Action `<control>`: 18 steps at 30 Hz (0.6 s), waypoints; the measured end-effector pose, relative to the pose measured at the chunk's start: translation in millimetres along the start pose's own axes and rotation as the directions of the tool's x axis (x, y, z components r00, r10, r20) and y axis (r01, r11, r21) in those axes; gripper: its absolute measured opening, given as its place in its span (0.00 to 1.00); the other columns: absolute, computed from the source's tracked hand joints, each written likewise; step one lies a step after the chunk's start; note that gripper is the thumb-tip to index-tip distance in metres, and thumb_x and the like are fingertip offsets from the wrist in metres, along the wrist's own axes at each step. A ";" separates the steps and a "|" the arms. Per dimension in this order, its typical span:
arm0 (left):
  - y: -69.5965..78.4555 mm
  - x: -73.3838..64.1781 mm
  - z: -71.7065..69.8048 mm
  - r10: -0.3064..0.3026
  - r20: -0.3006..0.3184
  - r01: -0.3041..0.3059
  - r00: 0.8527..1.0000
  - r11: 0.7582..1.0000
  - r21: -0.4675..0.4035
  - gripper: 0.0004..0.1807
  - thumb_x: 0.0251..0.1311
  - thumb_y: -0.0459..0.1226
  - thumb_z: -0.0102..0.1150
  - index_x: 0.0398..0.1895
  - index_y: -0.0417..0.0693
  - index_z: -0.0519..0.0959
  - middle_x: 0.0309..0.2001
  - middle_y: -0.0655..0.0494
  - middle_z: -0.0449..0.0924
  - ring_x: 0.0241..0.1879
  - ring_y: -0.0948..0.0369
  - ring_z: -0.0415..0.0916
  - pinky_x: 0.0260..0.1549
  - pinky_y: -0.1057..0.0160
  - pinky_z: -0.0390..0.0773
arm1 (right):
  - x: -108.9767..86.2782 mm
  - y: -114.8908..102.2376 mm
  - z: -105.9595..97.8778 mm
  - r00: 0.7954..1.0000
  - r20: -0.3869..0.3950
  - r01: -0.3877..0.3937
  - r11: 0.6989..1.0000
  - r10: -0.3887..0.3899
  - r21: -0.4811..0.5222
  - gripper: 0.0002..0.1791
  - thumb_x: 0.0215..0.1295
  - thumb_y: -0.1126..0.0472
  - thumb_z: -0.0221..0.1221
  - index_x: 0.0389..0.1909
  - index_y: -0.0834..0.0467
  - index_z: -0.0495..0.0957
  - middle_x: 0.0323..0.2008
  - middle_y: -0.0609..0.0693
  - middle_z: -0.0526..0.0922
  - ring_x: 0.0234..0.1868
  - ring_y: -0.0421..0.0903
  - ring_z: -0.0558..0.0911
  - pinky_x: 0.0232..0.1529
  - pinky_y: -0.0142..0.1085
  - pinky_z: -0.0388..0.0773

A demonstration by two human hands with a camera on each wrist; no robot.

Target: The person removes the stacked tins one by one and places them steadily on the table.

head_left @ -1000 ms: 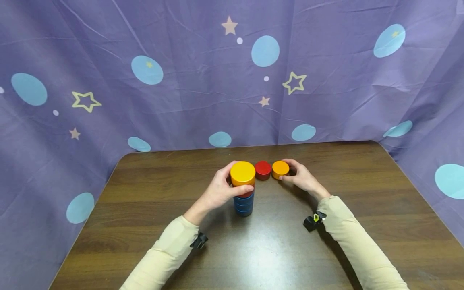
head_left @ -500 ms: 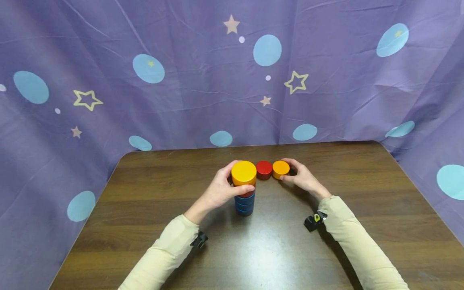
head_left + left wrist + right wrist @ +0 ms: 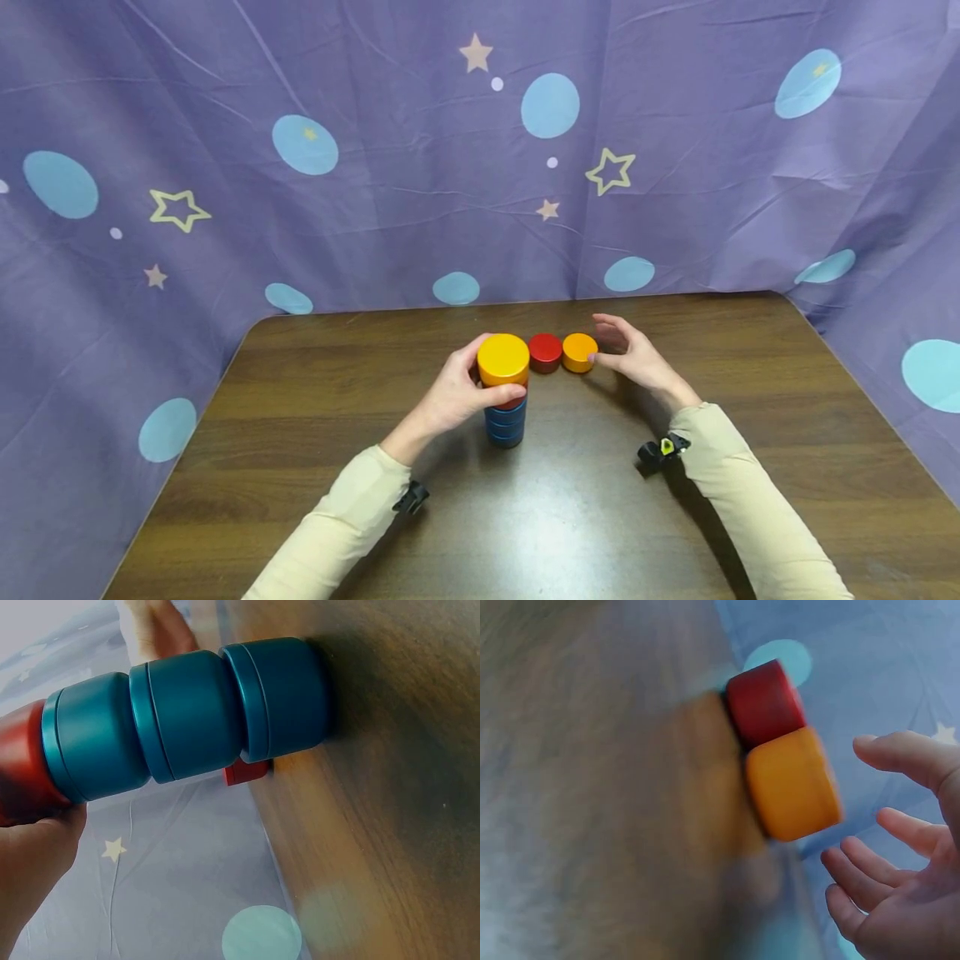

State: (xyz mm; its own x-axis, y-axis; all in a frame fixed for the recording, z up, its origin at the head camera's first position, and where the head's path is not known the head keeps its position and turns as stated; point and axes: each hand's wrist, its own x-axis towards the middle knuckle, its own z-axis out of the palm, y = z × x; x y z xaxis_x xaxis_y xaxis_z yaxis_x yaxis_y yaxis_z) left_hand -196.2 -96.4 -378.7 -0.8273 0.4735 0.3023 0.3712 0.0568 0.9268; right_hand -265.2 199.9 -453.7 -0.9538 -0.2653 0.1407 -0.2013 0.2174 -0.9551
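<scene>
A stack of small round tins stands upright near the middle of the table: blue tins [image 3: 191, 712] below, a red tin [image 3: 26, 761] above them and a yellow tin [image 3: 503, 357] on top. My left hand [image 3: 453, 385] grips the upper part of the stack, thumb across its near side. To its right, a loose red tin [image 3: 545, 352] and an orange-yellow tin [image 3: 579, 353] stand side by side on the table. Beside the orange-yellow tin is my right hand [image 3: 637, 360], its fingers spread and apart from the tin in the right wrist view.
The brown wooden table [image 3: 315, 467] ends at a purple curtain [image 3: 375, 208] with stars and blue ovals, close behind the loose tins. A black wrist camera [image 3: 411, 497] sits on the left sleeve, and another black camera [image 3: 660, 451] on the right.
My right hand has let go of the orange-yellow tin and drawn back a little to the right, fingers spreading. The left hand and the stack have not visibly moved.
</scene>
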 end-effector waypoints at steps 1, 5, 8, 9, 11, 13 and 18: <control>0.2 -0.3 0.2 0.001 -0.001 -0.001 1.000 1.000 0.001 0.28 0.51 0.26 0.69 0.57 0.36 0.71 0.46 0.46 0.77 0.44 0.53 0.76 0.48 0.56 0.76 | 0.1 -2.4 -0.4 1.000 -0.007 0.006 1.000 -0.006 0.010 0.37 0.56 0.75 0.63 0.67 0.68 0.60 0.62 0.74 0.64 0.62 0.68 0.65 0.64 0.57 0.59; 0.5 -0.4 0.7 0.008 -0.007 -0.008 1.000 1.000 0.010 0.29 0.50 0.25 0.69 0.57 0.35 0.71 0.45 0.45 0.78 0.44 0.53 0.76 0.48 0.56 0.76 | 0.4 -14.9 0.0 0.998 -0.021 0.062 0.998 -0.061 0.026 0.36 0.55 0.76 0.63 0.66 0.67 0.62 0.62 0.72 0.64 0.63 0.69 0.64 0.62 0.59 0.60; 0.1 -0.4 0.6 0.007 -0.004 -0.007 1.000 1.000 0.020 0.29 0.50 0.27 0.70 0.57 0.36 0.71 0.45 0.46 0.78 0.44 0.53 0.76 0.49 0.56 0.76 | 1.1 -24.6 1.6 0.992 -0.019 0.122 0.993 -0.122 0.003 0.35 0.55 0.77 0.64 0.65 0.68 0.64 0.62 0.68 0.67 0.62 0.67 0.67 0.62 0.58 0.61; -0.9 -0.4 0.5 0.003 0.001 -0.003 1.000 1.000 0.023 0.30 0.50 0.29 0.71 0.57 0.37 0.71 0.46 0.46 0.78 0.44 0.53 0.76 0.49 0.56 0.76 | 1.2 -27.8 2.3 0.990 -0.019 0.139 0.990 -0.139 -0.010 0.34 0.55 0.76 0.64 0.64 0.68 0.64 0.62 0.66 0.68 0.62 0.65 0.68 0.62 0.56 0.62; -2.8 -1.3 0.7 -0.005 0.009 0.005 1.000 0.999 0.036 0.32 0.50 0.33 0.73 0.58 0.38 0.71 0.47 0.47 0.78 0.45 0.53 0.76 0.50 0.55 0.75 | 1.4 -33.8 4.2 0.985 -0.013 0.170 0.985 -0.171 -0.029 0.33 0.55 0.76 0.65 0.63 0.68 0.66 0.62 0.64 0.70 0.62 0.62 0.70 0.62 0.49 0.65; -5.6 -2.5 0.9 -0.013 0.013 0.013 1.000 0.999 0.050 0.34 0.49 0.37 0.75 0.59 0.39 0.70 0.48 0.48 0.78 0.46 0.54 0.75 0.51 0.55 0.75 | 0.7 -39.8 6.9 0.982 -0.003 0.187 0.982 -0.187 -0.033 0.32 0.55 0.76 0.65 0.63 0.68 0.67 0.62 0.63 0.70 0.61 0.59 0.70 0.61 0.41 0.68; -11.1 -5.5 2.0 -0.039 0.008 0.039 0.999 0.997 0.060 0.37 0.47 0.40 0.76 0.61 0.42 0.69 0.51 0.50 0.77 0.49 0.54 0.75 0.53 0.54 0.74 | -3.0 -53.1 13.4 0.978 0.020 0.210 0.977 -0.209 -0.032 0.32 0.55 0.76 0.65 0.62 0.68 0.68 0.62 0.61 0.71 0.62 0.56 0.71 0.57 0.31 0.69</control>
State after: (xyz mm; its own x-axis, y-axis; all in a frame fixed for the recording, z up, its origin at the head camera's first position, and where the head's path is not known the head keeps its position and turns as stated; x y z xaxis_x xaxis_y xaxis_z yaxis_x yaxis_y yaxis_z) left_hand -194.9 -97.8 -391.1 -0.8380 0.4775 0.2640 0.3634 0.1274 0.9229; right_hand -248.7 176.5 -406.8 -0.8858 -0.3239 0.3323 -0.4042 0.1867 -0.8954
